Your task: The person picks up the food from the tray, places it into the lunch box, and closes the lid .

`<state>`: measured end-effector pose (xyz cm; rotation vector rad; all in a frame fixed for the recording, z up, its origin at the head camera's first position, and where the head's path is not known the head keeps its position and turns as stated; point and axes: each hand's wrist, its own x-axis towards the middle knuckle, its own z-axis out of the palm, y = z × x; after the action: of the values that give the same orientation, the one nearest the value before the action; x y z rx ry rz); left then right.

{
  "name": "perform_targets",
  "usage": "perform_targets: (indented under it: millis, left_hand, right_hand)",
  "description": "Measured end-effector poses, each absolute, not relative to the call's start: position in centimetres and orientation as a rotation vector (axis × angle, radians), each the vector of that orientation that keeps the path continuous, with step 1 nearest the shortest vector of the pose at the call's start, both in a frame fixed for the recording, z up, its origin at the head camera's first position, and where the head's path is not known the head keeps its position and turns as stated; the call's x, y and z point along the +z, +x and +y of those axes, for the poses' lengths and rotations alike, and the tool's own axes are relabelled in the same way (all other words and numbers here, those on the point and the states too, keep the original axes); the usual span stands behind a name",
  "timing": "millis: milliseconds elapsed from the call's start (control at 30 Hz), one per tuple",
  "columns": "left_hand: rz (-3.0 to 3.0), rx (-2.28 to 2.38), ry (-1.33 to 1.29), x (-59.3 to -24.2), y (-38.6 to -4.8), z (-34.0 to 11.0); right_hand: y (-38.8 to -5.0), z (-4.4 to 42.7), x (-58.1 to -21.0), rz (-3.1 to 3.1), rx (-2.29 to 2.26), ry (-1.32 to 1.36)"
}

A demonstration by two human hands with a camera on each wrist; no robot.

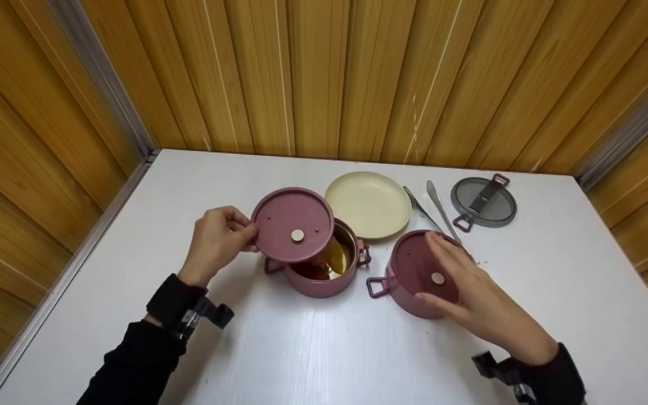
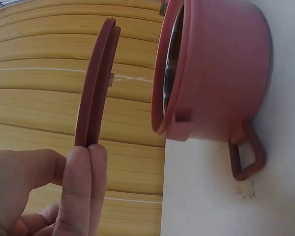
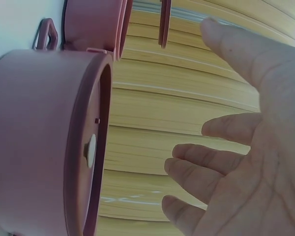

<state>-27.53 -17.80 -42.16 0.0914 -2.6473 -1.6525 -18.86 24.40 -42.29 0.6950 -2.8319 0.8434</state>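
Observation:
My left hand point(image 1: 214, 239) pinches the edge of a round mauve pot lid point(image 1: 287, 216) between thumb and fingers. In the left wrist view the lid point(image 2: 96, 86) hangs apart from the rim of the uncovered mauve pot point(image 2: 221, 69). Brown, shiny contents show inside that pot point(image 1: 324, 289) in the head view; the lid hides part of its opening. Over a second mauve pot point(image 1: 408, 301), with its lid point(image 1: 417, 256) on, hovers my right hand point(image 1: 464, 287). Its fingers are extended, and the right wrist view shows a gap between them and the lid knob point(image 3: 90, 151).
A cream plate point(image 1: 368, 205) lies behind the pots. To its right are two metal utensils point(image 1: 422, 208), their far ends hidden behind the covered pot, and a grey round lid point(image 1: 493, 211) with dark red loops. Wood-patterned walls point(image 1: 318, 79) enclose the white table point(image 1: 279, 360).

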Motion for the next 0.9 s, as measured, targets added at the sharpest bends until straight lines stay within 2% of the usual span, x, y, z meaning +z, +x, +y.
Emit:
perform_targets:
  millis: [567,900]
  left_hand:
    - [-2.746,-1.634,0.049,-44.4,-27.3,-14.5]
    - [-2.766,-1.636,0.118,-44.7,-27.4,-13.8]
  right_hand:
    - [-18.7,23.6,-42.9,-2.883,0.809,0.702]
    - [-18.8,23.7,-43.1,-2.885,0.800,0.710]
